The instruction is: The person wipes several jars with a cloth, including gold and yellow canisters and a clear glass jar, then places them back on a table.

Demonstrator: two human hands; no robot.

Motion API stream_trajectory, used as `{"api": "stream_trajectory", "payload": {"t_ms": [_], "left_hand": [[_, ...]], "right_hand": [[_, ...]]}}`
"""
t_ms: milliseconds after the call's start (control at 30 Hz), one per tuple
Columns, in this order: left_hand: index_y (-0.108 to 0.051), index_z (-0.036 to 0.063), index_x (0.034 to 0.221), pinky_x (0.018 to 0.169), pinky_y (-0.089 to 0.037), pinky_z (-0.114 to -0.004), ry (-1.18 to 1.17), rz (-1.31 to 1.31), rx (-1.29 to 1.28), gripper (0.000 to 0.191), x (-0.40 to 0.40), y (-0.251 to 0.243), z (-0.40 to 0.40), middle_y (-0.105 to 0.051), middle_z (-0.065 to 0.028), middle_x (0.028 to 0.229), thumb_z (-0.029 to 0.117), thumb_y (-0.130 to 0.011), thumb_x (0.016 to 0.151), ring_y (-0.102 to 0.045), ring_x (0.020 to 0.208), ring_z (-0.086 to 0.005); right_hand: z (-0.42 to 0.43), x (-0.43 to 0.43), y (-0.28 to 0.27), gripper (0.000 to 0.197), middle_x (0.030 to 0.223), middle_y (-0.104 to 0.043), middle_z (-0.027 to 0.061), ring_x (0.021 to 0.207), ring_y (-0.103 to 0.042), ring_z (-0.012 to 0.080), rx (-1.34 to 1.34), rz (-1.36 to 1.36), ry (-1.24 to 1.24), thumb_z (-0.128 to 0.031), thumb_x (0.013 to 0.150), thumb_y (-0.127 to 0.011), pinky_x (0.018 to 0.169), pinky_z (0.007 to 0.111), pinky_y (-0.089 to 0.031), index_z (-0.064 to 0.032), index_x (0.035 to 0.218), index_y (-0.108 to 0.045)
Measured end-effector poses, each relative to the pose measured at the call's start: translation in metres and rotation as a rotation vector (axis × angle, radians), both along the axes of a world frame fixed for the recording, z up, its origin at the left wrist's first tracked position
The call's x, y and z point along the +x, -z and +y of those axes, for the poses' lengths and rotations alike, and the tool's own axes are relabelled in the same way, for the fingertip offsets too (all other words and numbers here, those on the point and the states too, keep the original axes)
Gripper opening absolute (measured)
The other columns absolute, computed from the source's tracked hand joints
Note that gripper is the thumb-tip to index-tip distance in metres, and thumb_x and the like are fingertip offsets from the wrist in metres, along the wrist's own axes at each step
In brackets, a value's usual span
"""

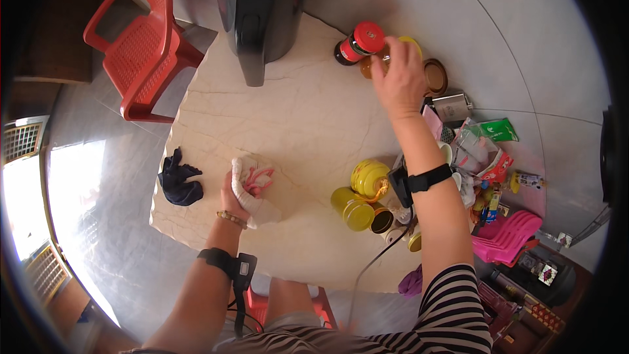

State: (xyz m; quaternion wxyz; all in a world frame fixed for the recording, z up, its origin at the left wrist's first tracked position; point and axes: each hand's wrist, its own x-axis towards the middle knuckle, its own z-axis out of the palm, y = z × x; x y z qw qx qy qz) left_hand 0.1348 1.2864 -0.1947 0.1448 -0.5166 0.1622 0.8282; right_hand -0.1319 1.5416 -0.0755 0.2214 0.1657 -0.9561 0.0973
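A white cloth pouch [263, 210] with a pink drawstring [258, 180] rests on the table, and my left hand [230, 197] holds its left side. At the far side of the table, my right hand [403, 78] is over a jar with a yellow lid [414, 45] and brownish contents. The hand partly covers this jar, so I cannot tell whether the fingers grip it. Just left of those fingers is a dark jar with a red lid [368, 37]. A crumpled dark cloth [180, 179] lies left of my left hand.
A large black electric kettle [265, 19] stands at the back left. Yellow canisters [361, 211], a metal flask [452, 106], plastic packets [484, 157] and a pink plastic rack [508, 236] crowd the right side. A red plastic chair [142, 49] stands beyond the left edge.
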Motion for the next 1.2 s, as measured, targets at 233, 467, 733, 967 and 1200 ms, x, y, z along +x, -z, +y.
{"api": "stream_trajectory", "payload": {"t_ms": [233, 467, 733, 967, 1200], "left_hand": [[-0.064, 0.0117, 0.094, 0.046, -0.045, -0.029, 0.017, 0.015, 0.009, 0.041, 0.001, 0.001, 0.001, -0.063, -0.0036, 0.069, 0.051, -0.054, 0.086, -0.056, 0.051, -0.0170], [-0.063, 0.0135, 0.093, 0.045, -0.046, -0.032, 0.017, 0.031, -0.013, 0.041, 0.006, 0.008, -0.001, -0.062, -0.0041, 0.067, 0.051, -0.048, 0.088, -0.057, 0.049, -0.0184], [-0.061, 0.0110, 0.101, 0.048, -0.044, -0.026, 0.029, 0.055, -0.056, 0.045, 0.005, 0.001, 0.005, -0.062, -0.0042, 0.073, 0.053, -0.051, 0.088, -0.053, 0.053, -0.0150], [-0.061, 0.0099, 0.103, 0.048, -0.045, -0.026, 0.017, 0.047, -0.064, 0.047, 0.007, 0.008, -0.002, -0.063, -0.0050, 0.074, 0.054, -0.051, 0.087, -0.054, 0.054, -0.0147], [-0.061, 0.0112, 0.103, 0.048, -0.048, -0.027, 0.061, 0.106, -0.032, 0.045, 0.009, 0.005, -0.004, -0.064, -0.0053, 0.078, 0.053, -0.051, 0.088, -0.058, 0.057, -0.0152]], "right_hand": [[-0.018, 0.001, 0.032, 0.069, 0.125, -0.058, 0.0134, 0.109, -0.059, 0.0335, 0.184, -0.994, 0.110, -0.043, 0.083, -0.062, 0.089, 0.044, -0.047, -0.0285, 0.143, -0.032], [-0.016, -0.020, 0.069, 0.076, 0.146, -0.038, 0.0154, 0.137, -0.031, 0.0347, 0.286, -1.005, 0.111, -0.048, 0.085, -0.059, 0.107, 0.051, -0.029, -0.0361, 0.148, -0.018], [-0.007, -0.022, 0.055, 0.077, 0.141, -0.044, 0.0175, 0.127, -0.046, 0.0348, 0.257, -0.929, 0.113, -0.040, 0.086, -0.062, 0.103, 0.043, -0.039, -0.0215, 0.149, -0.021], [0.046, 0.068, 0.001, 0.056, 0.121, -0.060, 0.0155, 0.109, -0.060, 0.0239, -0.441, -1.093, -0.015, -0.021, 0.086, -0.068, 0.091, 0.032, -0.047, -0.0106, 0.137, -0.045], [0.069, 0.231, -0.031, 0.059, 0.124, -0.053, 0.0188, 0.112, -0.052, 0.0352, -0.313, -0.695, -0.052, -0.022, 0.081, -0.072, 0.094, 0.041, -0.042, -0.0024, 0.130, -0.047]]}}
